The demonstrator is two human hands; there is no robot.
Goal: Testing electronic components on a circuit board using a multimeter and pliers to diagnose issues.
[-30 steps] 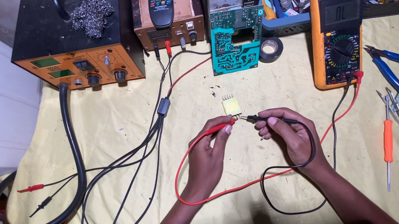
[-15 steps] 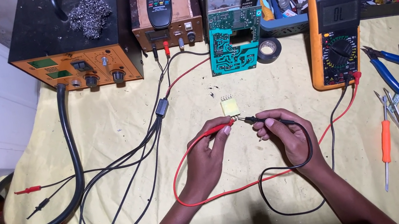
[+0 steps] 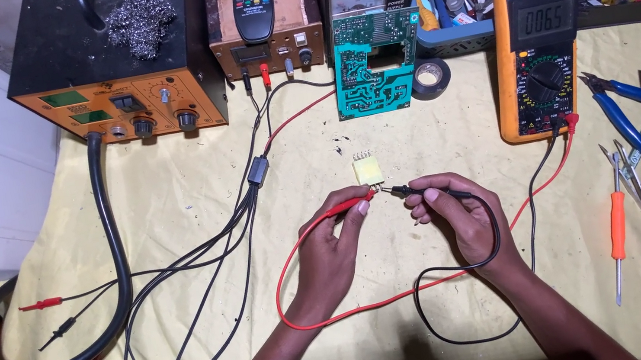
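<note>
My left hand [image 3: 333, 248] pinches a red test probe [image 3: 347, 204], its tip at the near pins of a small yellow transformer [image 3: 367, 170] lying on the yellow cloth. Just to the right, my right hand [image 3: 459, 217] grips a black test probe [image 3: 419, 188], whose tip meets the same row of pins. Red and black leads loop back past my wrists to an orange digital multimeter [image 3: 535, 54], whose display is lit.
A green circuit board [image 3: 375, 65] leans at the back centre beside a roll of black tape [image 3: 431, 79]. An orange-fronted station [image 3: 112, 67] with a thick black hose [image 3: 114, 243] sits at the left. Pliers [image 3: 620, 109], screwdrivers [image 3: 617, 229] and tweezers lie at the right.
Both hands stay on the probes at the transformer with only tiny shifts. The view has drifted slightly.
</note>
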